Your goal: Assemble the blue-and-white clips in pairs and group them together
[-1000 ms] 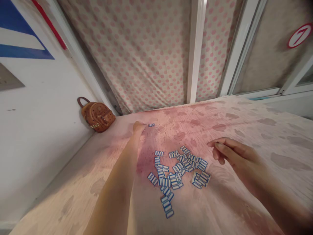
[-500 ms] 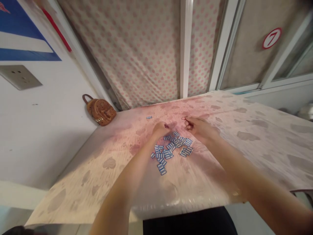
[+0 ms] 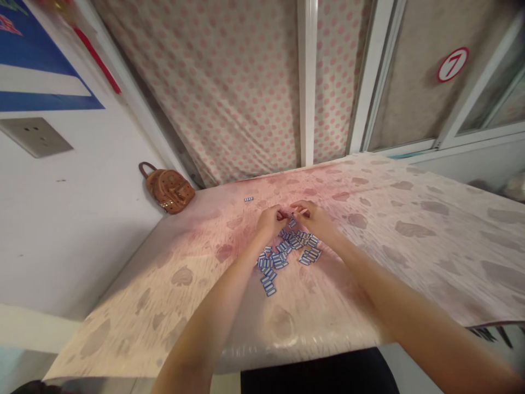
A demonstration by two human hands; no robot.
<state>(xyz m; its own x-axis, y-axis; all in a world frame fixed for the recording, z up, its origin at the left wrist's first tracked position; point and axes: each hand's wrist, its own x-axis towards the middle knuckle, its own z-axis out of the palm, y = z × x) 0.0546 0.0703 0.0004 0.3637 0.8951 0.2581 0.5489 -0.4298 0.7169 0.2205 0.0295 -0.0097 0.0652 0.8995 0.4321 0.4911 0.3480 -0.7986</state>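
Observation:
Several small blue-and-white striped pieces (image 3: 281, 260) lie in a loose heap, some overlapping, on the patterned tablecloth. At the heap's far end, my left hand (image 3: 270, 221) is closed with its fingertips bent inward. Facing it from the right, my right hand (image 3: 314, 220) is pinched, its fingertips very near those of the left. Anything held between the fingertips is too small to make out. One striped piece (image 3: 292, 222) shows just under the fingers. Farther back and to the left, a small separate striped piece (image 3: 249, 200) lies by itself.
A brown backpack-shaped bag (image 3: 170, 190) stands at the table's back left corner against the wall. Behind the table (image 3: 410, 273) hang dotted curtains (image 3: 246, 82) beside a white-framed window. The table's near edge is in front of my dark-clothed lap (image 3: 320, 372).
My right hand has moved left, so its fingertips now come close to my left hand's over the heap's far end. My left hand has stayed almost in place.

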